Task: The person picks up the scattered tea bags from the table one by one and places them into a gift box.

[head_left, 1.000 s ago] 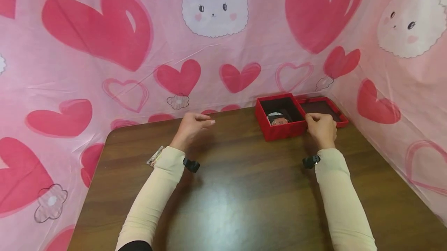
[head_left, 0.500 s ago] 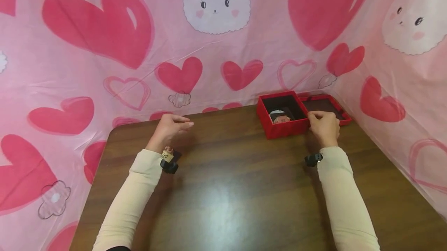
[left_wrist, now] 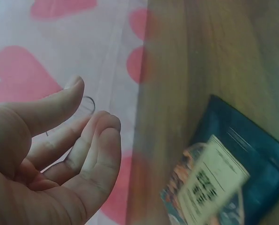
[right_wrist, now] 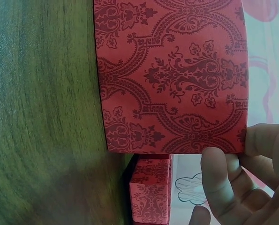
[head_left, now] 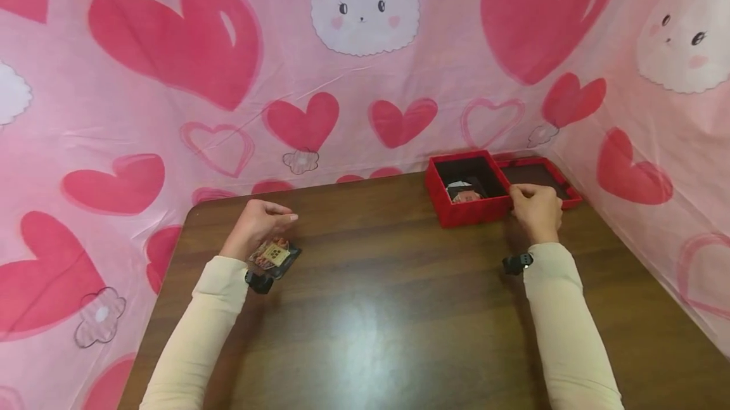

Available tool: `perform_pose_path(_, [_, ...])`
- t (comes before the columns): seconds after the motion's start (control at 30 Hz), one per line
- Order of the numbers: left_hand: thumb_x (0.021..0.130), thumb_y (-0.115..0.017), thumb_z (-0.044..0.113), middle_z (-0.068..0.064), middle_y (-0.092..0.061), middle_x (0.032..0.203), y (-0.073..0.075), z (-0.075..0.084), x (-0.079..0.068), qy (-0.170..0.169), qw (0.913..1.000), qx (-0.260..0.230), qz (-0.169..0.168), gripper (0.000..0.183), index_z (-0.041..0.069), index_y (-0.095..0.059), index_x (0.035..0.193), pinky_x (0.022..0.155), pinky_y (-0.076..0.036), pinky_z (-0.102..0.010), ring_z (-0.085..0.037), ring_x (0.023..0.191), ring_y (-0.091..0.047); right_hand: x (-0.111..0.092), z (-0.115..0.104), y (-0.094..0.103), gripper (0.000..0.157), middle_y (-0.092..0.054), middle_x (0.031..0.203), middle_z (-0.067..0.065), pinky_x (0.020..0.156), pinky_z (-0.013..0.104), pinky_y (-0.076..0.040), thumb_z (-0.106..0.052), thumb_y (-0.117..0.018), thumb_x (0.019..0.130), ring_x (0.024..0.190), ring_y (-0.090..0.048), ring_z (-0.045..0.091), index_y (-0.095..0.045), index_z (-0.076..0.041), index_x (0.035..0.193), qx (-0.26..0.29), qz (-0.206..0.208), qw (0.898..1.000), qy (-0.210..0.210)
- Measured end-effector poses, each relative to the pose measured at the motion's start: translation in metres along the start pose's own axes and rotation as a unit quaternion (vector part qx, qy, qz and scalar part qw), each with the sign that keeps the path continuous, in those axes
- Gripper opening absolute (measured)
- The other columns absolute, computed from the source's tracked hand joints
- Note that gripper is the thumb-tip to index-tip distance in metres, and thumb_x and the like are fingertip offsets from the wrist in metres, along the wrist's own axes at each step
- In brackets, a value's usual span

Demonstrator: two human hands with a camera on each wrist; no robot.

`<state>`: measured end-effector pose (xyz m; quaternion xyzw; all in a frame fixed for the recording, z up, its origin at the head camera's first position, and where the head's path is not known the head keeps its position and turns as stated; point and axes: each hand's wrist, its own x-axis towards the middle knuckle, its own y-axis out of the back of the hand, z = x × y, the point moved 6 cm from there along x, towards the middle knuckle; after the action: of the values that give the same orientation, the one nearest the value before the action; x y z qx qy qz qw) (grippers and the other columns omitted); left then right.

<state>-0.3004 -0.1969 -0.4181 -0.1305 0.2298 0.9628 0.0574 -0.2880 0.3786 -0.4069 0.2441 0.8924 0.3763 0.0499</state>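
Observation:
My left hand (head_left: 259, 226) hovers over the table's left side, fingers loosely bent and nothing between them. Just below it lies a small dark teal packet (head_left: 275, 256) with a cream label and a food picture. In the left wrist view the packet (left_wrist: 242, 145) lies to the right of the fingers. At the back right, my right hand (head_left: 536, 207) pinches the near right corner of a red box (head_left: 473, 212). The right wrist view shows thumb and fingertips at the edge of this patterned box (right_wrist: 177, 79). Whitish and reddish packets (head_left: 466, 194) lie inside it.
Right of the box lies its red lid (head_left: 536, 175), dark inside facing up. A brown wooden table (head_left: 365, 308) stretches toward me. Pink cloth (head_left: 353, 80) with hearts and rabbits hangs behind the table and along its sides.
My left hand has moved left and a little nearer to me, uncovering the packet that the wrist hid before. My right hand keeps its hold on the box corner.

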Motion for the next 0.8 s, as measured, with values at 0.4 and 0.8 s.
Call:
perform_pose_path(0.4, [0.086,-0.082,0.028,-0.021,-0.069,0.115,0.023,-0.04,-0.004,-0.034,0.9814,0.18,0.058,0.04,-0.002,-0.075,0.111,0.089,-0.053,-0.051,-0.039,0.109,-0.059,0.001,0.0,0.001,0.04,-0.071,0.065,-0.004,0.077,0.056,-0.044,-0.046,-0.053,0.098,0.109,-0.058,0.043,-0.077,-0.02,0.117,0.002,0.006,1.0,0.003])
perform_pose_path(0.8, [0.08,-0.087,0.021,-0.023,-0.072,0.102,0.022,-0.042,0.0,-0.062,0.96,0.245,0.12,0.035,-0.005,-0.077,0.1,0.091,-0.047,-0.059,-0.047,0.101,-0.059,-0.003,-0.001,0.0,0.038,-0.074,0.074,0.004,0.075,0.054,-0.045,-0.045,-0.054,0.098,0.104,-0.061,0.042,-0.077,-0.021,0.116,0.002,0.006,1.0,0.006])
